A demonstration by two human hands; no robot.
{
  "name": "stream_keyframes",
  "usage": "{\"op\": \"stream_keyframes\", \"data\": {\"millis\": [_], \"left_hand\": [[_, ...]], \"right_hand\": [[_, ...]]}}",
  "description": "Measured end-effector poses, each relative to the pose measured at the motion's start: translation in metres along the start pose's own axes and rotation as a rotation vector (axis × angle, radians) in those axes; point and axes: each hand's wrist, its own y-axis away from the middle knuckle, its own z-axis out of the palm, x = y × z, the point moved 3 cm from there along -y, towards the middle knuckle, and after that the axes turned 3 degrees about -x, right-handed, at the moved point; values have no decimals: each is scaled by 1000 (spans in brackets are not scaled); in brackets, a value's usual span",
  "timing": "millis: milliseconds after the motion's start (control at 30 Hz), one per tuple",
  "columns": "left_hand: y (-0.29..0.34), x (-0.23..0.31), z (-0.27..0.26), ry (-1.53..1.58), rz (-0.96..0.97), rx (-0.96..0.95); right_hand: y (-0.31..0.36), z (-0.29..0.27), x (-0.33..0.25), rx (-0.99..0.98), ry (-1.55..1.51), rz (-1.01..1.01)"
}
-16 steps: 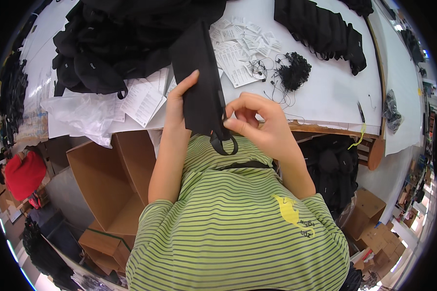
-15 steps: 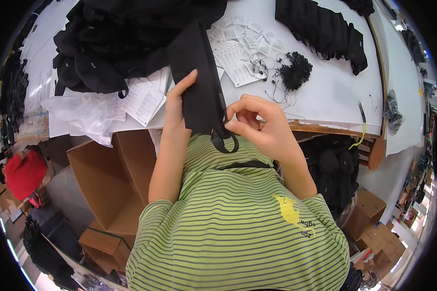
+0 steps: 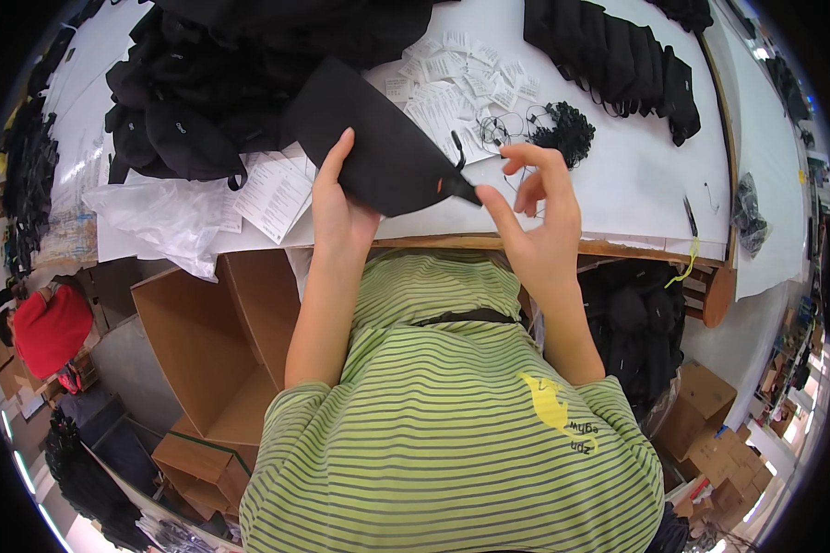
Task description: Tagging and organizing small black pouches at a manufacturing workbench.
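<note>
A flat black fabric pouch (image 3: pixel 373 143) is tilted above the front of the table. My left hand (image 3: pixel 341 207) grips it from the left, thumb lying across its face and fingers behind. At its lower right corner, a short dark tab (image 3: pixel 461 189) sticks out, with a small orange mark beside it and a thin dark strap end (image 3: pixel 457 147) rising above. My right hand (image 3: pixel 542 212) is just right of that corner, fingers spread apart. Its thumb tip meets or nearly meets the tab; the fingers close on nothing I can see.
A heap of black pouches (image 3: pixel 180 138) lies at left, with a row of them (image 3: pixel 618 60) at back right. Paper slips (image 3: pixel 443 69), black strings (image 3: pixel 563 134), a plastic bag (image 3: pixel 161 217) and a dark slim tool (image 3: pixel 689 214) lie about. Below left stands a cardboard box (image 3: pixel 194 341).
The pouch has turned so that its top leans left and its lower corner points right. My right hand has moved right and its fingers have spread from a pinch.
</note>
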Motion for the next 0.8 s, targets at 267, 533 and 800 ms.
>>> {"op": "stream_keyframes", "data": {"millis": [267, 533, 800], "left_hand": [[34, -31, 21, -75, -50, -370], [23, 9, 33, -737, 662, -409], [12, -6, 23, -983, 445, -333]], "right_hand": [[7, 18, 4, -43, 39, -90], [-7, -12, 51, -197, -470, 198], [-15, -49, 71, -275, -453, 350]]}}
